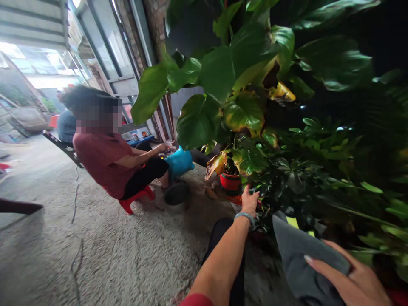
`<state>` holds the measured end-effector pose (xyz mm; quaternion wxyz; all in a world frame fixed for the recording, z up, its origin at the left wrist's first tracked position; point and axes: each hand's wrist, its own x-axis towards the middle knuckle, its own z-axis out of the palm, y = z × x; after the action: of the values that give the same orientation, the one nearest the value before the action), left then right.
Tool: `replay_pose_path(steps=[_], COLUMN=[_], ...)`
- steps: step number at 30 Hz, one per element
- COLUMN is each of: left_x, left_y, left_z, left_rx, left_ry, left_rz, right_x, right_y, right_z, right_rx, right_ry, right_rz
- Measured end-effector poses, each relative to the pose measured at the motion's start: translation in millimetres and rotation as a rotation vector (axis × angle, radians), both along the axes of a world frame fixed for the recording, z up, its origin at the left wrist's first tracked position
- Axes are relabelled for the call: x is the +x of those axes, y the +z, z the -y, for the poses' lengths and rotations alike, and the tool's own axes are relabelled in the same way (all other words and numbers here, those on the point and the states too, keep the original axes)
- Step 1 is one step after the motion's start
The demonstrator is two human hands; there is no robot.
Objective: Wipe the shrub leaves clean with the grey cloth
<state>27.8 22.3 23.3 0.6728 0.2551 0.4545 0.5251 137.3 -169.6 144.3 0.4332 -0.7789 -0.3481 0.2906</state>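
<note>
My left hand [250,202], with a bracelet [245,218] at the wrist, reaches in at the edge of the dark green leaves [287,182]. Its visible fingers are apart, and their far ends are partly hidden by the foliage. Just beyond it stands a red pot [230,182] holding a large-leaved plant [219,72], some of its leaves yellow and brown. At lower right, my right hand [353,272] is closed on a grey cloth [306,255], its thumb lying on top. Small yellow-green pieces [292,222] show at the cloth's far edge.
A person [98,165] sits on a red stool [135,199] to the left, beside a blue bag [180,162] and a dark bucket [176,196]. A cable [76,195] runs over the concrete floor [127,250]. Dense plants [325,148] fill the right side.
</note>
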Motion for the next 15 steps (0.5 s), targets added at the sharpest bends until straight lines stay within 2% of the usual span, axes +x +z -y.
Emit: replay_pose_path(steps=[2,5,7,9,11,13,15], left_x=[-4,-10,-12,-13,-11,-8,-5], left_y=[5.2,14.0,20.1,25.9,30.4,32.5,31.1], left_z=[1,3,5,6,3,-2,-7], left_rx=[0.005,-0.008,-0.022,-0.018,0.01,0.055,0.098], left_ry=[-0.042,-0.095,-0.107,-0.124,-0.164,-0.218,-0.241], left_rz=[0.029,0.095,0.139,0.159,0.106,-0.089,-0.321], right_x=[-3,-6,-8,-10,-9,-5,-2], right_y=[10.0,31.9,38.0,29.1,8.4,-12.2,-20.2], right_z=[6,6,0,-8,-12,-9,-1], right_rx=[-0.008,0.117,0.164,0.166,0.121,0.057,0.026], right_ry=[-0.01,-0.12,-0.158,-0.155,-0.117,-0.089,-0.085], right_rz=[0.004,0.042,0.054,0.059,0.075,0.091,0.102])
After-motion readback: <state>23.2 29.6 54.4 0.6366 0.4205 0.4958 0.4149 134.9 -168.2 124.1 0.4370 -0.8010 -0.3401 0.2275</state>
